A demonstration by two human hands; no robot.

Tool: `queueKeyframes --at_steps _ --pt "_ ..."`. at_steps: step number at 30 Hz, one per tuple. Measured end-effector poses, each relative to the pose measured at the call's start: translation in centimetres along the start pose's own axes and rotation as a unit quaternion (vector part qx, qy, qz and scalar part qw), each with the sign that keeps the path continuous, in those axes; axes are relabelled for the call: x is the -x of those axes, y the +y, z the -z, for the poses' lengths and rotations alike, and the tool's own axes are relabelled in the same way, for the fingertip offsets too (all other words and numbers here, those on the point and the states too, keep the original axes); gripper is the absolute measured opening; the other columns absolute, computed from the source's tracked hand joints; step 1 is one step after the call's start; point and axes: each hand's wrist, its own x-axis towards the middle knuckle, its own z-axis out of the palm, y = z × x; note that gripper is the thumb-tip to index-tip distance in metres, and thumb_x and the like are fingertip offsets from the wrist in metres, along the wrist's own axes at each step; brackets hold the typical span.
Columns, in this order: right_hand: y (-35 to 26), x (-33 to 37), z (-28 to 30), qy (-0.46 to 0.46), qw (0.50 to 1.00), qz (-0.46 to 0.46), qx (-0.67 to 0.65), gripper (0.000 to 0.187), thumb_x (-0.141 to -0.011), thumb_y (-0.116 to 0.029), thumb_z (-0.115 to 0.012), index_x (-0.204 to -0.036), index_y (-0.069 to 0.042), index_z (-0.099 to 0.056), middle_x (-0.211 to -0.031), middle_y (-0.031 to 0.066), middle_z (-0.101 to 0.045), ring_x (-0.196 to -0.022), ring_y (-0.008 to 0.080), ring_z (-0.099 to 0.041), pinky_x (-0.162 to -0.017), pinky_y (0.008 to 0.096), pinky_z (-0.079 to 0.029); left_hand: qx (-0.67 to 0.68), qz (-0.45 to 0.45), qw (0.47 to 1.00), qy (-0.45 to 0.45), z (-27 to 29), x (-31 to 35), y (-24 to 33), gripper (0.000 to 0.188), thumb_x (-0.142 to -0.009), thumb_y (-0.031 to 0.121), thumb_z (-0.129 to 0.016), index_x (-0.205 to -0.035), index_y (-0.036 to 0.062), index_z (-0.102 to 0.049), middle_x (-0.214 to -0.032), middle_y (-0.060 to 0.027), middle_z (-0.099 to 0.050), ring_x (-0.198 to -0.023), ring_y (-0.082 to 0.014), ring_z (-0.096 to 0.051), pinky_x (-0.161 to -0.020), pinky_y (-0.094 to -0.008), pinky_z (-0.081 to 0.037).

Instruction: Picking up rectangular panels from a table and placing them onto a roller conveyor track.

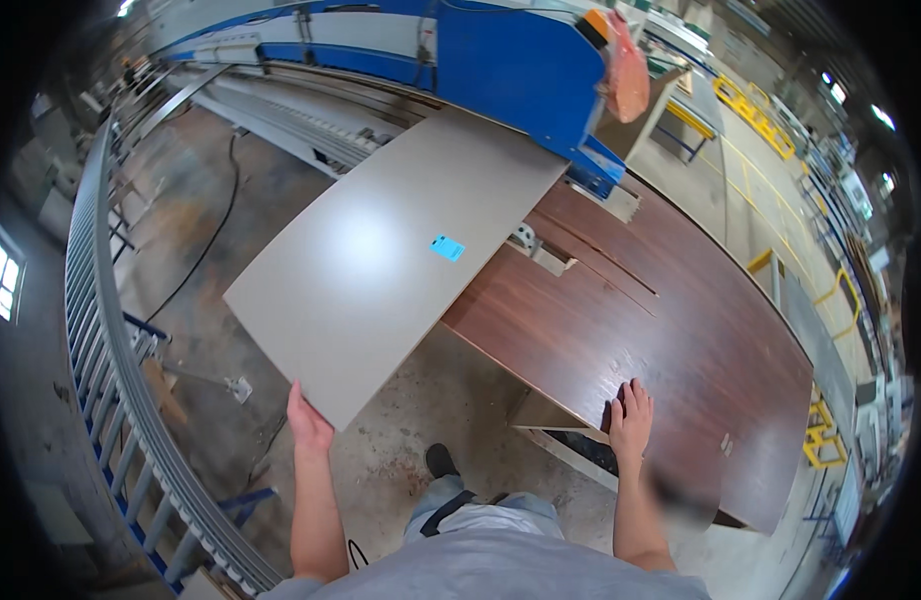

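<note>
Head view: left hand grips the grey board, right hand lies open on the table. Grip slips, board might tip.

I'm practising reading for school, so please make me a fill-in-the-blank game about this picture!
The sticker on the grey board is ____.
The left hand holds the grey board; the right hand is at the tabletop coloured ____.
The blue machine is nearest the picture's ____ edge.

Answers: blue; brown; top.
</note>
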Motion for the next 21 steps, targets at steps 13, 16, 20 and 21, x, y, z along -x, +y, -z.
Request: queueKeyframes --at_steps 13,16,20,21 --pt "0.5 -0.1 -0.1 0.055 0.998 0.008 -0.015 0.042 -0.084 -0.028 -0.062 -0.12 -0.007 -0.058 -0.134 0.0145 -0.051 -0.124 0.0368 -0.046 -0.109 0.0489 -0.029 -0.011 0.074 0.994 0.077 -3.7 5.2 -5.1 0.052 -0.097 0.034 -0.047 -0.137 0.002 -0.04 -0.134 -0.0131 -0.049 -0.122 -0.0312 -0.048 -0.104 -0.0442 -0.039" --pt "0.9 0.0 -0.2 0.059 0.998 0.015 -0.016 0.042 -0.084 -0.029 -0.062 -0.12 -0.007 -0.059 -0.134 0.0146 -0.051 -0.123 0.0363 -0.047 -0.108 0.0492 -0.029 -0.02 0.074 0.995 0.057 -3.5 7.0 -6.7 0.054 -0.096 0.035 -0.048 -0.138 0.0026 -0.039 -0.135 -0.0131 -0.049 -0.123 -0.0312 -0.048 -0.103 -0.0446 -0.04" --pt "1.2 0.1 -0.2 0.057 0.998 0.009 -0.03 0.041 -0.085 -0.032 -0.061 -0.119 -0.007 -0.06 -0.134 0.0142 -0.052 -0.123 0.0352 -0.047 -0.109 0.0483 -0.029 -0.035 0.081 0.995 0.05 -3.4 9.3 -9.0 0.054 -0.096 0.036 -0.049 -0.138 0.0028 -0.039 -0.134 -0.0133 -0.049 -0.122 -0.0312 -0.048 -0.103 -0.0451 -0.04" --pt "1.3 0.1 -0.2 0.059 0.998 0.008 -0.039 0.04 -0.086 -0.032 -0.061 -0.117 -0.007 -0.062 -0.134 0.0139 -0.052 -0.123 0.0348 -0.047 -0.109 0.0477 -0.028 -0.031 0.092 0.994 0.054 -3.5 9.9 -9.6 0.055 -0.096 0.037 -0.049 -0.138 0.0029 -0.039 -0.134 -0.0133 -0.049 -0.122 -0.0312 -0.048 -0.103 -0.0453 -0.04"
